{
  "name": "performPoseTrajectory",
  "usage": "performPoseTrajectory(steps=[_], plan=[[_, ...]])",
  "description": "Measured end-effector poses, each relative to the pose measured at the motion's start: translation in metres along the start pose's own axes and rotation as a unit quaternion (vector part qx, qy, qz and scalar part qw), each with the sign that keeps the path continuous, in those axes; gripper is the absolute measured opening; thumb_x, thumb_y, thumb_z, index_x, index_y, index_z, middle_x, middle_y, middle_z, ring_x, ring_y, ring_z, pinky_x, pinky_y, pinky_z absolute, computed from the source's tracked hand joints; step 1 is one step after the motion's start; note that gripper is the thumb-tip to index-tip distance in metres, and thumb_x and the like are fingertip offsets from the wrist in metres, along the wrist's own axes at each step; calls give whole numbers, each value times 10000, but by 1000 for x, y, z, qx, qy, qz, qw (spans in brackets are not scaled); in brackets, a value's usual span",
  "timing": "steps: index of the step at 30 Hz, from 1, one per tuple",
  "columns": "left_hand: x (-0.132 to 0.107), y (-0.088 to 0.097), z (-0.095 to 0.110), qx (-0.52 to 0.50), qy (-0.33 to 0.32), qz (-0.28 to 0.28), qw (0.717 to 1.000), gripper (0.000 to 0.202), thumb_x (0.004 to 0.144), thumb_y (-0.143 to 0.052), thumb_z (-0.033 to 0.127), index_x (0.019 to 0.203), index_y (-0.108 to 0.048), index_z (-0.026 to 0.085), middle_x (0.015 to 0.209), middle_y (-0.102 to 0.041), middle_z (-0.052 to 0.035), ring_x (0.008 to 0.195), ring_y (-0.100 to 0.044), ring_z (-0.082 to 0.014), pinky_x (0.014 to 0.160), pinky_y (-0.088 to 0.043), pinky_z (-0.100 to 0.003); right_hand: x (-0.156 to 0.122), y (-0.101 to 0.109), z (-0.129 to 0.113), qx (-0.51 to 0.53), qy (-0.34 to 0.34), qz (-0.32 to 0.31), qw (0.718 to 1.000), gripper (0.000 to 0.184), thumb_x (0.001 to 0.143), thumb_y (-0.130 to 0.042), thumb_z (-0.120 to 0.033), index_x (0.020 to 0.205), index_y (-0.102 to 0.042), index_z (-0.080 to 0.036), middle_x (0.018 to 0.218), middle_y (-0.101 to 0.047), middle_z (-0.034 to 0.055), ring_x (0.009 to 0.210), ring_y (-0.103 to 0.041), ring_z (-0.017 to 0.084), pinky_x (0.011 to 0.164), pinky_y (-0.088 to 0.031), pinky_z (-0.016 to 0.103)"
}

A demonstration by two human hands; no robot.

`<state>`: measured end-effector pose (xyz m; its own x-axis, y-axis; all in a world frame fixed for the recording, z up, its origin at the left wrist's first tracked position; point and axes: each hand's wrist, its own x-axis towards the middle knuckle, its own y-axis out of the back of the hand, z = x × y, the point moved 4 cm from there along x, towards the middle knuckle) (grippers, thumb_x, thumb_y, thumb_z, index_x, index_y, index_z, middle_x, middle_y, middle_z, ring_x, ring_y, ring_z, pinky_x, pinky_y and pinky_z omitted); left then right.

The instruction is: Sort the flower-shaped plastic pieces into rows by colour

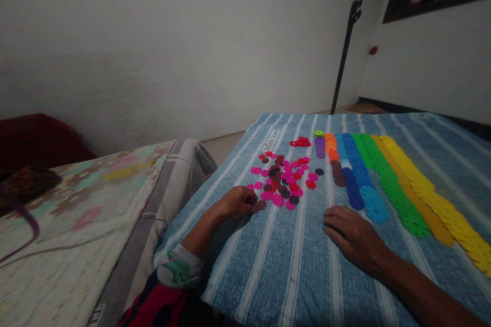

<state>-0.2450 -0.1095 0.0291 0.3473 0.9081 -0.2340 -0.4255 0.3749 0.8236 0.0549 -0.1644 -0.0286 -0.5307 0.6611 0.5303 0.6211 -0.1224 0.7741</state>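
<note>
My left hand (pixel 235 203) is at the near left edge of a loose pile of notched plastic discs (pixel 283 176) in pink, red, brown and black. Its fingers are pinched on a few brown discs (pixel 260 206), which lie low against the cloth. Palm down, my right hand (pixel 351 232) lies flat on the striped cloth, its fingers stretched and holding nothing. Beyond it run overlapping rows of discs, among them a dark blue row (pixel 353 191), a light blue end (pixel 374 204), a green row (pixel 402 209) and a yellow row (pixel 433 199). A short brown row (pixel 338 173) continues below the orange discs (pixel 331 147).
A blue striped cloth (pixel 264 271) covers the surface under the discs. Small red discs (pixel 301 142) and a purple row (pixel 319 148) lie farther back. To the left is a patterned cover (pixel 95 225). A black stand (pixel 345 46) rises behind, near the wall.
</note>
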Motion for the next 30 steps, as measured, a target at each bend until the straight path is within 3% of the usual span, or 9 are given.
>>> performPoseTrajectory(steps=[10,15,21,27,30], plan=[[2,-4,-16,-160,35,1,986,97,563,-610,163,637,-548,163,635,-623,12,656,-569,-131,635,-411,-233,5,2,-1,8,-18,-14,1000,127,920,-515,-134,897,-634,-171,942,-651,83,902,-602,218,806,-493,390],[1,0,-9,-254,22,-13,967,172,587,-658,217,619,-495,171,646,-625,0,742,-630,-169,684,-455,-267,9,3,-1,12,-25,-20,999,113,913,-536,-135,859,-627,-177,928,-645,68,886,-583,208,803,-471,379],[31,-13,39,-284,-33,-6,958,178,604,-664,216,632,-497,162,639,-603,27,574,-516,-86,569,-392,-219,10,4,-1,15,-26,-16,999,113,915,-540,-138,847,-619,-180,923,-647,64,895,-586,208,805,-464,376],[92,-53,103,-340,-99,26,935,172,577,-677,134,596,-508,160,560,-546,47,636,-598,-117,595,-444,-210,10,5,1,29,-32,-4,999,147,920,-525,-129,819,-619,-182,900,-641,59,874,-581,193,799,-468,359],[126,-75,123,-347,-95,38,932,154,584,-692,108,602,-544,146,623,-626,1,671,-635,-140,606,-471,-226,10,3,1,28,-37,-8,999,135,904,-544,-118,811,-622,-177,907,-641,62,889,-575,199,805,-465,360]])
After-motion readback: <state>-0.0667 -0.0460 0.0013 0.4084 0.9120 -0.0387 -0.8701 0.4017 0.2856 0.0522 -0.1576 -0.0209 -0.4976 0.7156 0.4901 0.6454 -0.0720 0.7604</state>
